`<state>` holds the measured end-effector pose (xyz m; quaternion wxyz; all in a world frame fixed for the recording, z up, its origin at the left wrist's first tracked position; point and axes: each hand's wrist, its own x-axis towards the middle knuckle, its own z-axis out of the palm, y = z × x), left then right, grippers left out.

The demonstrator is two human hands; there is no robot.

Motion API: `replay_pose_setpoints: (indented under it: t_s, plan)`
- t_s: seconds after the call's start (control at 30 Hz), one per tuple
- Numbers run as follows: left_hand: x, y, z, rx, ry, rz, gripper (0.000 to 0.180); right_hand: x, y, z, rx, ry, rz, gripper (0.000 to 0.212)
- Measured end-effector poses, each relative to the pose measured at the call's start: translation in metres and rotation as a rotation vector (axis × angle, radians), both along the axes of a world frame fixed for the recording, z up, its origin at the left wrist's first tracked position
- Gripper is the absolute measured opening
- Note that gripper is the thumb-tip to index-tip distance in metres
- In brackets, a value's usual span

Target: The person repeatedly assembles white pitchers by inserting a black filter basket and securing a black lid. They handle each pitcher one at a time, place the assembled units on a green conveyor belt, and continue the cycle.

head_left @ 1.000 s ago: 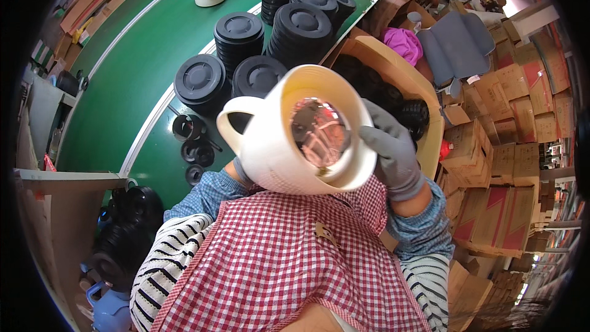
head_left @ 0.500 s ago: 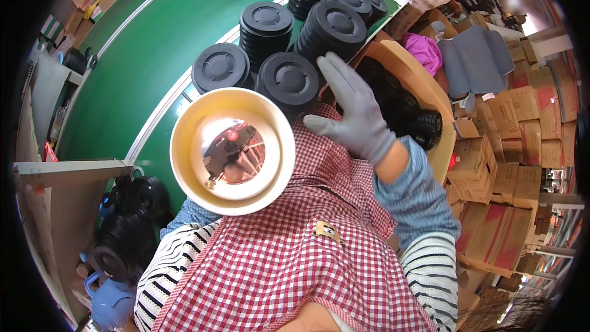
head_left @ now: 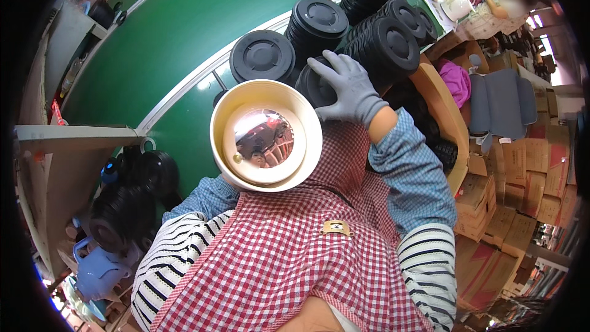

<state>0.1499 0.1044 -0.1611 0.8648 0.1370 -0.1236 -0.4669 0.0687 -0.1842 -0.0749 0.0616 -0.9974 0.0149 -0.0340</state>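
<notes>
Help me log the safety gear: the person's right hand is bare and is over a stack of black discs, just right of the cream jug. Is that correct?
Not quite: the right hand isn't bare; the head view shows it in a gray glove. The rest stands: it is over a stack of black discs, just right of the cream jug.

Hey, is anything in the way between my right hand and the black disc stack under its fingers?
Nothing visible stands between them: your gloved right hand has its fingers over the top of the black disc stack. The cream container sits to the hand's lower left, outside that gap.
</notes>
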Motion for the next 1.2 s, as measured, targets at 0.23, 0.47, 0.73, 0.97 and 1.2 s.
replay_pose_setpoints:
  t_s: [0.23, 0.47, 0.73, 0.97, 1.2]
  plan:
    - [-0.014, -0.025, -0.009, -0.028, -0.038, -0.167, 0.058, -0.073, 0.02, 0.097, 1.141, -0.441, -0.133, 0.122]
    - [-0.04, -0.073, 0.001, -0.102, -0.22, -0.544, 0.059, -0.126, 0.055, 0.113, 0.687, -0.315, 0.083, 0.121]
    - [-0.064, -0.087, 0.008, -0.135, -0.323, -0.7, 0.06, -0.159, 0.063, 0.104, 0.444, -0.358, 0.061, 0.113]
    - [-0.07, -0.09, 0.005, -0.153, -0.334, -0.717, 0.061, -0.171, 0.066, 0.093, 0.344, -0.361, 0.087, 0.11]
    - [-0.046, -0.092, -0.006, -0.135, -0.34, -0.605, 0.062, -0.186, 0.077, 0.067, 0.914, -0.383, -0.361, 0.114]
